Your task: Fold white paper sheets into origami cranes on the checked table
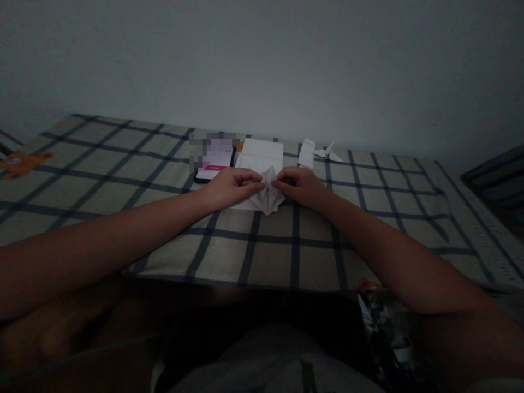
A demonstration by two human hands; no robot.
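A piece of white folded paper (267, 197) stands between my two hands over the front of the table, its layers fanned out at the lower end. My left hand (233, 185) pinches its left side between thumb and fingers. On the right side, the thumb and fingertips of my right hand (301, 184) pinch it as well. Just behind lie white paper sheets (262, 148), partly covered by the folded piece and my left hand. A finished paper crane (327, 153) rests farther back to the right, beside a small white paper strip (306, 153).
A phone (216, 158) with a lit screen lies behind my left hand. The table wears a checked cloth (262, 256) and meets a grey wall (262, 65) at the back. An orange object (24, 162) sits at the far left edge.
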